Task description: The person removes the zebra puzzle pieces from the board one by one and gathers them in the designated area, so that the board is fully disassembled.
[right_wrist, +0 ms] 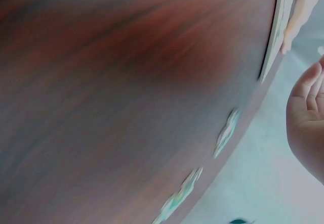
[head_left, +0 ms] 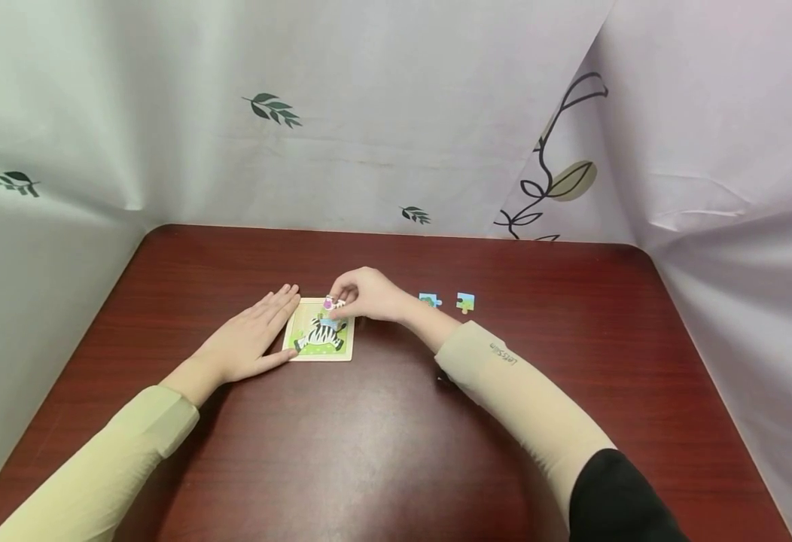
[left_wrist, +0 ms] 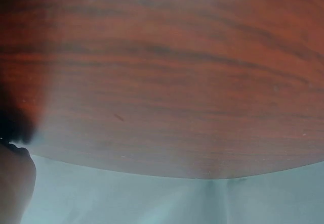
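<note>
A small square puzzle tray (head_left: 324, 357) with a pale frame lies on the table, showing a striped zebra on green. My left hand (head_left: 250, 339) lies flat along its left side, fingers straight and thumb at the lower left corner. Over the upper part of the tray, my right hand (head_left: 372, 293) pinches a puzzle piece (head_left: 329, 303) with a pink-purple patch between thumb and fingers; the fingers partly cover it. In the right wrist view the right hand (right_wrist: 309, 118) appears at the right edge, its fingertips cut off. Only a sliver of the left hand (left_wrist: 14, 181) enters the left wrist view.
Two loose blue-and-green puzzle pieces, one (head_left: 428, 299) nearer and one (head_left: 465, 302) farther, lie right of the tray, behind the right forearm. The dark red wooden table (head_left: 369, 452) has rounded back corners. A pale curtain (head_left: 369, 135) with leaf prints hangs around it.
</note>
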The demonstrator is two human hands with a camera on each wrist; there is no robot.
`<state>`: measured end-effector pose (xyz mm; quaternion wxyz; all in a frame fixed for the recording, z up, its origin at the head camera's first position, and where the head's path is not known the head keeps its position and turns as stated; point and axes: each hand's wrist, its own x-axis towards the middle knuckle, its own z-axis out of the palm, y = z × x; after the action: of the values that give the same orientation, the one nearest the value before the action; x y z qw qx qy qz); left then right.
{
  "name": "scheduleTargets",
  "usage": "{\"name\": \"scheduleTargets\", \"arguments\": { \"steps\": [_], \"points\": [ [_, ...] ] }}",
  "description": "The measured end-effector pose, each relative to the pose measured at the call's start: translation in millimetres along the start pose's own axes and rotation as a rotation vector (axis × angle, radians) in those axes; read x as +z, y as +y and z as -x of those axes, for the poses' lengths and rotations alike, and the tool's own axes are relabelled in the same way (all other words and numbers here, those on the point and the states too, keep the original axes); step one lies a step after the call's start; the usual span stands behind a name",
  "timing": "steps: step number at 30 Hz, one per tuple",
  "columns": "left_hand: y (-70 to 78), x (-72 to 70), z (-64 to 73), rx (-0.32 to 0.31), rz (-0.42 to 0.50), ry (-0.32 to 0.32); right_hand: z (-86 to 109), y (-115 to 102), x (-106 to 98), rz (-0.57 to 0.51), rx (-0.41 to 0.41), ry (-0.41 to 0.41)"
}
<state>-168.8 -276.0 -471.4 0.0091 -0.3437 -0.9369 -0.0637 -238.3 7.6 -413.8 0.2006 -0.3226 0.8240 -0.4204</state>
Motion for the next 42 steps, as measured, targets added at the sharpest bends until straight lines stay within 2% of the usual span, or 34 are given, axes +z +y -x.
{"name": "scheduleTargets", "arguments": {
  "steps": [5, 9, 15, 25, 42],
  "points": [
    [-0.6, -2.8, -1.1, -0.012, -0.002, -0.026, 8.0, 11, -9, -0.049, 0.04, 0.038],
    [-0.7, -3.0, -1.4, -0.013, 0.003, -0.029, 8.6, 17, -8, -0.071, 0.065, 0.033],
    [0.0, -2.6, -2.3, -0.01, 0.003, -0.028, 3.4, 20, 0, -0.036, 0.067, -0.007],
    [2.2, -4.0, -2.8, -0.009, 0.008, -0.033, -4.1, 23, 6, 0.076, 0.055, -0.016],
    [2.3, -4.0, -0.4, -0.017, 0.01, -0.028, -2.9, 24, 6, 0.108, 0.055, -0.027]
  ]
}}
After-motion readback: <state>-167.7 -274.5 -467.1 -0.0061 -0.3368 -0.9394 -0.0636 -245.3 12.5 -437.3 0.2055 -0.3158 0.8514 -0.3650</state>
